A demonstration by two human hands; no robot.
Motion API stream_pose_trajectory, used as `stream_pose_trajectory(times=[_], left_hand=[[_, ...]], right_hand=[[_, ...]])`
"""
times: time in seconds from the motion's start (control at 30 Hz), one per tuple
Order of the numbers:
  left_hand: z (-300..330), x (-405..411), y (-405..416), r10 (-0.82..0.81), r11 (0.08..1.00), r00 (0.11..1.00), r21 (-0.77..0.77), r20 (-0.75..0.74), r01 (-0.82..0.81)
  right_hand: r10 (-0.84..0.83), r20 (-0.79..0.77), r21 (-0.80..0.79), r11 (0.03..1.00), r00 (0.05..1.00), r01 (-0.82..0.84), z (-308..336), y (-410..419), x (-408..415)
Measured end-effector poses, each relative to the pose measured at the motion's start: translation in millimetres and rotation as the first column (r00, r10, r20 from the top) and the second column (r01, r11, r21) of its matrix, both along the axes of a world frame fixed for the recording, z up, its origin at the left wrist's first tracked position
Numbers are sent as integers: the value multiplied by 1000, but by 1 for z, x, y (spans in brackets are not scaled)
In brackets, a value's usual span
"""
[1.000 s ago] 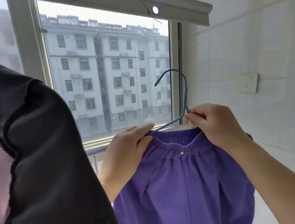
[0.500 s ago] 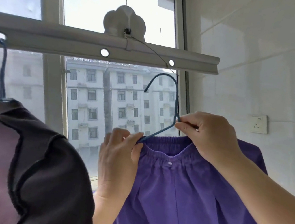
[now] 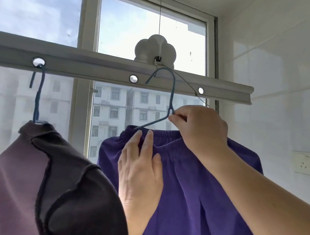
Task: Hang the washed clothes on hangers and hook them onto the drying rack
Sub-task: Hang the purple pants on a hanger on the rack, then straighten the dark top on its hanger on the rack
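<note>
raising hanger up to rack

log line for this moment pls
right hand pinches hanger neck | left hand on purple garment waistband | hook at rack bar, not through a hole

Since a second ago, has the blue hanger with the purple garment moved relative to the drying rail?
Yes. The blue hanger has risen toward the rail: its hook, earlier well below the rail, now overlaps it between two holes, not yet threaded through one.
</note>
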State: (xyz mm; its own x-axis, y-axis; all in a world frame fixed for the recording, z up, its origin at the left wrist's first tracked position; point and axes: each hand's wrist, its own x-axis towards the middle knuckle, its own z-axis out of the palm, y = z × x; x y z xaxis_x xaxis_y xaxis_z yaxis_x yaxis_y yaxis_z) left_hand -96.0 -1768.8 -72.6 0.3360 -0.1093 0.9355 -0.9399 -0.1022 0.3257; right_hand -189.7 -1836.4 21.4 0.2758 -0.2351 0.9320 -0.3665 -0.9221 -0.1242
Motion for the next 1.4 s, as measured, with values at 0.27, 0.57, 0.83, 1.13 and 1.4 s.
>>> stream_pose_trajectory(times=[0.27,0.57,0.83,1.13,1.4], left_hand=[[1,18,5,-34,999,999,-1,-42,34],[-5,26,22,-79,995,990,53,-114,85],[-9,26,50,-70,998,996,1,-56,70],[-3,29,114,67,994,979,-96,191,-49],[17,30,201,521,824,726,-44,449,-564]], right_hand=[[-8,6,-48,999,1000,8,23,0,38],[-32,-197,2,999,980,33,5,0,56],[106,42,-217,972,993,-94,-9,33,42],[408,-82,-89,906,909,-414,-29,94,68],[533,-216,209,843,818,-495,-48,131,113]])
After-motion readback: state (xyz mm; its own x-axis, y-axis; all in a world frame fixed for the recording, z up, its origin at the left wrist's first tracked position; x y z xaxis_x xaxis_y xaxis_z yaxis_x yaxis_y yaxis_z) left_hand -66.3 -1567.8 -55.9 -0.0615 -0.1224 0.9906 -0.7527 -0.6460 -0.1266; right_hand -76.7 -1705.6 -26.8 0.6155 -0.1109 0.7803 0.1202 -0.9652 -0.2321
